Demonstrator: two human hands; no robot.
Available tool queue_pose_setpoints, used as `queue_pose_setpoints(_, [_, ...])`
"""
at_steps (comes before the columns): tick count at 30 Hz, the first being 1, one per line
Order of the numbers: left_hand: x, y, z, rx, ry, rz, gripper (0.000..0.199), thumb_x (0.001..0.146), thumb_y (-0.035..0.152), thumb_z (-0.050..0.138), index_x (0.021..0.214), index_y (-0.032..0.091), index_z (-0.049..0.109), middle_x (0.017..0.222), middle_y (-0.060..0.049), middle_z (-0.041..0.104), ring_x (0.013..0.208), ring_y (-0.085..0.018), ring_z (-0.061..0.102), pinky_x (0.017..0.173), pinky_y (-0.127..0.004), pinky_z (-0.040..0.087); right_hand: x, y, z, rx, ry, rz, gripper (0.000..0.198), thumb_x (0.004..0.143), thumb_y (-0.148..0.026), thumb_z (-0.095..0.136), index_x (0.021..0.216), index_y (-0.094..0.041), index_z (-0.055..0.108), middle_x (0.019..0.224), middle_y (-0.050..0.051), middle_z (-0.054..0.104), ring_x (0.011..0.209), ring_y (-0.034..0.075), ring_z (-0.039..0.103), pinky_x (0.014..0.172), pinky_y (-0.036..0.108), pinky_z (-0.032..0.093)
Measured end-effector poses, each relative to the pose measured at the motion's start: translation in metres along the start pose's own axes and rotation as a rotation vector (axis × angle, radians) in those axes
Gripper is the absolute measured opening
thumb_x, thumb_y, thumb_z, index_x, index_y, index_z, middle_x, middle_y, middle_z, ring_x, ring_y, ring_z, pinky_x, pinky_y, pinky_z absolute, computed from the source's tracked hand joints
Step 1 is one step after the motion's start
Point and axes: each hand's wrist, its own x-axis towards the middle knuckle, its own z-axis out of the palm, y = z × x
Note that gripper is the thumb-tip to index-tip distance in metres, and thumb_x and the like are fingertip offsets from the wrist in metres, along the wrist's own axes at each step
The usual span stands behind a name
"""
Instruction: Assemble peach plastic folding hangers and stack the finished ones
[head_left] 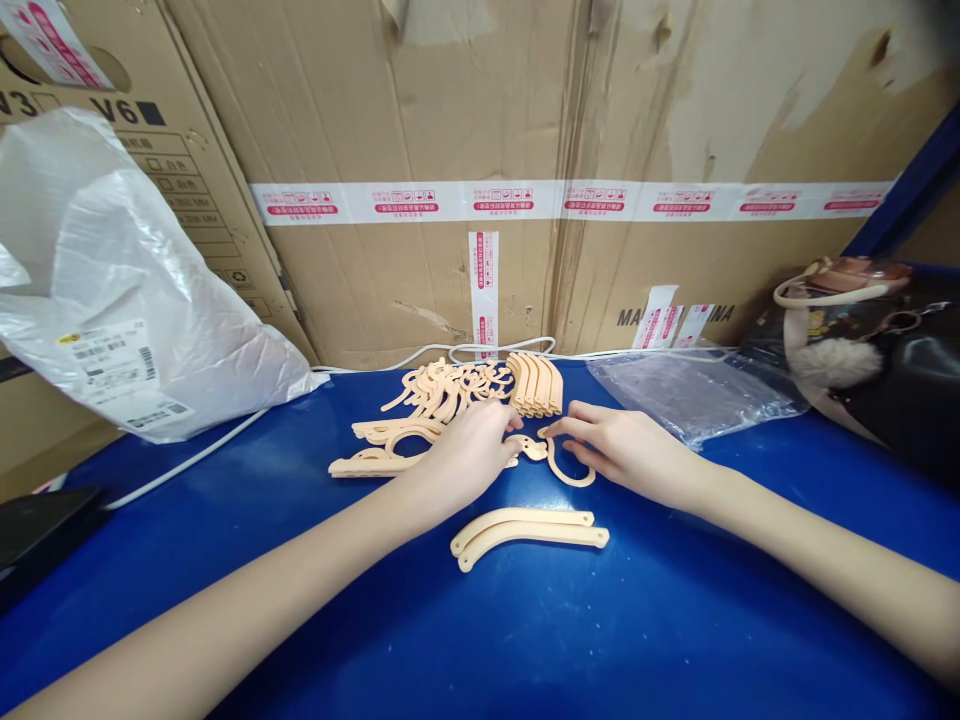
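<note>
My left hand (480, 440) is closed, its fingers pinching the flat end of a beige plastic hanger hook (574, 478). The fingers of my right hand (626, 448) are bent and closed around the curved side of this same hook. In front of both hands, two curved beige hanger arms (532, 530) lie side by side on the blue table (570, 640). Beneath and left of my left wrist lie folded beige hangers (371, 465), partly hidden by the wrist. Just behind my hands are a heap of loose hooks (446, 385) and a stack of curved hanger arms (536, 382).
Cardboard boxes (405, 110) with printed tape wall off the back. A white shipping bag (150, 280) leans at left, above a dark flat object (45, 535). A white cable (187, 470) runs behind. Clear plastic bags (690, 390) and a dark handbag (892, 370) lie right.
</note>
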Motion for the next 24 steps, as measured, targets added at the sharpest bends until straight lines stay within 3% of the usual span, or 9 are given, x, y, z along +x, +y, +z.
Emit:
queue_pose_setpoints(5, [-0.012,0.010,-0.024,-0.016,0.004,0.021,0.022,0.086,0.023,0.058,0.107,0.015,0.063,0.103,-0.006,0.066,0.091,-0.021,0.060,0.080,-0.034,0.045,0.000,0.003,0.002,-0.127,0.003,-0.071,0.032,0.091,-0.014,0.046,0.119,-0.021,0.059,0.093,0.006,0.058,0.075,0.015,0.060,0.064,0.026,0.046])
queue_pose_setpoints(10, [-0.040,0.010,-0.039,-0.058,-0.037,0.098,0.015,0.091,0.028,0.051,0.096,0.020,0.063,0.094,-0.001,0.066,0.087,-0.018,0.059,0.075,-0.030,0.045,0.002,0.006,0.005,-0.353,0.038,-0.167,0.030,0.087,-0.010,0.050,0.113,-0.018,0.062,0.088,0.007,0.057,0.076,0.018,0.057,0.062,0.028,0.045])
queue_pose_setpoints(14, [-0.061,-0.003,-0.034,0.077,-0.034,0.200,0.019,0.094,0.027,0.045,0.096,0.020,0.062,0.093,-0.001,0.064,0.090,-0.018,0.057,0.078,-0.033,0.043,0.004,0.006,0.005,-0.447,0.044,-0.225,0.020,0.088,-0.014,0.054,0.105,-0.016,0.064,0.088,0.006,0.056,0.073,0.019,0.056,0.063,0.030,0.044])
queue_pose_setpoints(18, [-0.069,-0.016,-0.024,0.274,-0.022,0.325,0.028,0.096,0.035,0.042,0.111,0.022,0.062,0.120,-0.004,0.060,0.113,-0.025,0.048,0.094,-0.043,0.035,0.005,0.005,0.004,-0.505,0.031,-0.261,0.010,0.086,-0.011,0.055,0.091,-0.015,0.063,0.087,0.007,0.057,0.076,0.020,0.054,0.064,0.031,0.043])
queue_pose_setpoints(24, [-0.069,-0.022,-0.015,0.314,-0.060,0.314,0.038,0.097,0.042,0.037,0.126,0.024,0.055,0.128,-0.001,0.058,0.121,-0.026,0.042,0.101,-0.045,0.027,0.006,0.010,0.003,-0.409,0.081,-0.229,0.009,0.087,-0.013,0.050,0.083,-0.016,0.057,0.083,0.006,0.059,0.072,0.018,0.054,0.065,0.030,0.040])
